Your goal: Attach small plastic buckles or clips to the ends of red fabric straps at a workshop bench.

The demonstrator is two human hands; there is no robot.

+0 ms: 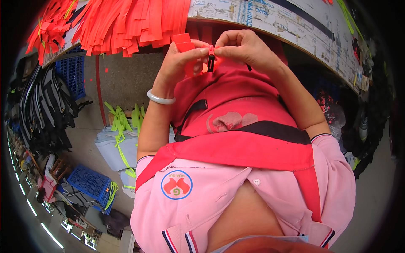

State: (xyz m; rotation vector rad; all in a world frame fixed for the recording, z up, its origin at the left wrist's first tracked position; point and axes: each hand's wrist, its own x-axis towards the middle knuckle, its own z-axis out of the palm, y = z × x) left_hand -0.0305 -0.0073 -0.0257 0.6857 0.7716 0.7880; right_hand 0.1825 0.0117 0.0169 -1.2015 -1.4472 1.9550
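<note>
My left hand (182, 59), with a pale bangle on its wrist, is closed round a folded orange-red fabric strip (183, 42). Between both hands, a small black oblong piece (211, 62) hangs from a red end; its exact kind is too small to tell. My right hand (241, 48) pinches at that red end with thumb and forefinger, meeting the left fingertips there. Both hands are held above my red apron (236, 105), close to the edge of the workbench (270, 25).
Many orange-red strips (126, 25) drape over the bench edge at the left. Below them stand a blue crate (71, 76) and a heap of black and grey straps (44, 105). Yellow-green bands (120, 120) lie on pale sheets; another blue crate (90, 183) is farther down.
</note>
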